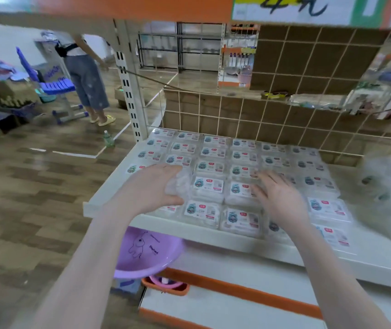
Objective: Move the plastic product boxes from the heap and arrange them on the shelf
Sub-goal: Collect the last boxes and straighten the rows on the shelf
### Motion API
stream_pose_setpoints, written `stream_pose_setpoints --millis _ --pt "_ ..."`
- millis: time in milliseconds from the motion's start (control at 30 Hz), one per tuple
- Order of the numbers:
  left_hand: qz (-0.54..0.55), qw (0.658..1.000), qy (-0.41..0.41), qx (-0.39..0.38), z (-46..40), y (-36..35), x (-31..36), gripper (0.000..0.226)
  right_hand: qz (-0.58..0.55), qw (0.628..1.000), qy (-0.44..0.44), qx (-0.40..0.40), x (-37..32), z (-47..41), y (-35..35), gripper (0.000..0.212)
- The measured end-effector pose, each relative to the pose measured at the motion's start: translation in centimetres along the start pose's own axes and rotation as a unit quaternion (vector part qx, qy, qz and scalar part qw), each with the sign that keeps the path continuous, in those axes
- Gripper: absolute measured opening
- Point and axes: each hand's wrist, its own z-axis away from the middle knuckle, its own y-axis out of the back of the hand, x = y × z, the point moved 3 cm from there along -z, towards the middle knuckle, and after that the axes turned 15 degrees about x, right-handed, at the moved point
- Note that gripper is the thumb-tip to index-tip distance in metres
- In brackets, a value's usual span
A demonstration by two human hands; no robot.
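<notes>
Honestly these plastic boxes (pixel 208 186) are looking light and kind of slick, thin clear shells that'd probably dent if squeezed. Most are lying in neat rows on the shelf (pixel 109 198), with the blurry heap (pixel 389 198) sitting at its right end. The left hand (pixel 153 186) is gripping one clear box (pixel 178 185) by its sides, which seems the safest hold. The right hand (pixel 278 195) is hovering over the rows with fingers spread wide, holding nothing.

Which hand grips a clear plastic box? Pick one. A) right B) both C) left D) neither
C: the left hand curls round a clear box at the shelf's left side, while the right hand lies flat, fingers spread, over the rows.
</notes>
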Motion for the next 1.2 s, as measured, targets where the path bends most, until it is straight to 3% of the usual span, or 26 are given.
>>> stream_pose_setpoints --millis 467,700,900,1200 --pt "-0.043 0.992 -0.094 -0.072 -5.7 -4.1 2.3 0.076 -0.024 0.999 0.022 0.044 0.7 0.4 -0.7 0.034" --pt "-0.027 0.992 -0.108 -0.059 -5.7 -4.4 1.8 0.079 -0.023 0.996 0.036 0.076 0.5 0.3 -0.6 0.029" --pt "0.002 0.991 -0.126 -0.044 -5.7 -3.4 1.8 0.062 -0.012 0.992 0.055 0.116 0.4 0.3 -0.5 0.026" --pt "0.075 0.993 -0.086 -0.017 -6.5 -1.1 1.2 0.038 -0.005 0.988 0.067 0.139 0.6 0.4 -0.9 0.026"
